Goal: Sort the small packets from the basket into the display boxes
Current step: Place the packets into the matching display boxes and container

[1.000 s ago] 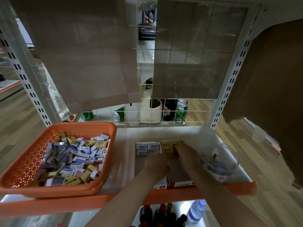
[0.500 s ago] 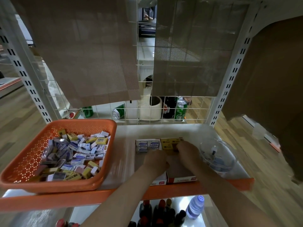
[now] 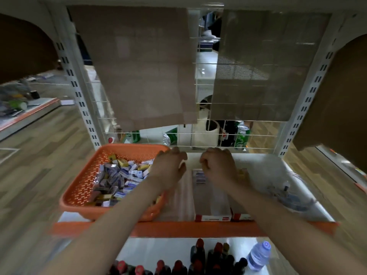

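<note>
Both hands have risen out of the display boxes, where they lay a moment ago, and now hover higher and farther back. Nearest, dark bottles stand on the lower shelf, beneath the orange shelf edge. The display boxes sit flush with that edge, presumably so their labels face outward; blue-white packets lie at their far end. Just left, the basket holds the mixed packets not yet sorted. The left hand hangs over the basket's right rim, probably bound for another pick; the right hand hovers above the boxes. Both hands' fingers curl downward; whether either holds a packet cannot be told. A wire grid backs the shelf.
</note>
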A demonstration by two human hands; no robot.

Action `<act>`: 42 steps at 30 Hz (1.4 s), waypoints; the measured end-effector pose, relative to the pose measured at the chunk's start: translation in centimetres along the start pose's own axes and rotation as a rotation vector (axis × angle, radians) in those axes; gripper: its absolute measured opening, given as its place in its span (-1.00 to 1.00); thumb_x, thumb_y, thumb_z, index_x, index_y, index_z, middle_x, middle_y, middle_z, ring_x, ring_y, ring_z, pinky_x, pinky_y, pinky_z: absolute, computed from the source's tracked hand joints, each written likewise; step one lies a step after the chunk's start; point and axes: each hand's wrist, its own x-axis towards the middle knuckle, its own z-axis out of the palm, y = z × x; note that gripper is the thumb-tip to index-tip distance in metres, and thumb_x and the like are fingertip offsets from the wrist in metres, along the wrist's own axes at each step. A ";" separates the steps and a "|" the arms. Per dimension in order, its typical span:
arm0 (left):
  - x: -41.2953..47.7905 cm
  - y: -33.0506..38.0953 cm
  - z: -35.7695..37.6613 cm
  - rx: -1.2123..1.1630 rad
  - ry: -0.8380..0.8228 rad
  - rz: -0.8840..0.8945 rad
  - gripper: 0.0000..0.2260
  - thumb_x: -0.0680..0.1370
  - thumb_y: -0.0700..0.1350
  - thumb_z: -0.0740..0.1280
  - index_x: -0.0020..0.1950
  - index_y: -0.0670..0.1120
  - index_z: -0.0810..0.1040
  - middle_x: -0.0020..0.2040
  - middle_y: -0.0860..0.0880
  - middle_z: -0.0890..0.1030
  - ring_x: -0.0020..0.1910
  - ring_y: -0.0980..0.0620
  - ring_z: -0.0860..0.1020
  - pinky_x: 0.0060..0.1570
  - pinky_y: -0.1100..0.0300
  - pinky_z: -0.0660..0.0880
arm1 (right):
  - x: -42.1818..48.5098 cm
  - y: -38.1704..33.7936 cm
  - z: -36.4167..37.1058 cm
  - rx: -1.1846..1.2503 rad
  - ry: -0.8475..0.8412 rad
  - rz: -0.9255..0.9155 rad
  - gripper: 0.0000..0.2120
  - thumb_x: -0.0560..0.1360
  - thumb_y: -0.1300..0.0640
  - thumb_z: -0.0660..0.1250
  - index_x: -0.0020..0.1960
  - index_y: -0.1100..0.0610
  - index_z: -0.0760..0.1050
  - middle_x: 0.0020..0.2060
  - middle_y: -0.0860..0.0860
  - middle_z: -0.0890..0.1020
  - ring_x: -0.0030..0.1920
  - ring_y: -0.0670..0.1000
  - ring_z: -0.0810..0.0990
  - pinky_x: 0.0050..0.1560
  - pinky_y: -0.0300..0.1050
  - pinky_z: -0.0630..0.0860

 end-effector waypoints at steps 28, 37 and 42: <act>-8.2 -17.9 -1.2 0.243 -0.243 -0.220 -0.64 0.57 -0.14 0.17 0.36 0.07 0.39 0.43 0.07 0.33 0.37 0.01 0.32 0.34 0.08 0.20 | 7.3 -17.7 12.2 -0.083 -0.496 -0.136 -0.79 0.46 0.44 0.22 0.00 0.25 0.55 -0.07 0.16 0.59 -0.05 0.16 0.59 -0.10 0.00 0.57; -7.8 -18.6 -0.6 0.314 -0.207 -0.193 -0.71 0.59 -0.13 0.15 0.30 0.04 0.45 0.38 0.07 0.39 0.34 0.03 0.35 0.33 0.13 0.18 | 7.4 -17.5 13.1 -0.085 -0.554 -0.187 -0.77 0.48 0.47 0.18 0.06 0.32 0.52 0.09 0.22 0.50 0.15 0.18 0.48 -0.08 0.01 0.46; -7.4 -19.1 0.2 0.385 -0.234 -0.164 -0.65 0.59 -0.13 0.18 0.38 0.03 0.40 0.45 0.04 0.30 0.38 0.01 0.29 0.38 0.08 0.14 | 7.3 -17.4 12.8 -0.128 -0.574 -0.218 -0.79 0.51 0.39 0.20 0.12 0.32 0.49 0.12 0.22 0.45 0.10 0.18 0.49 -0.04 0.01 0.49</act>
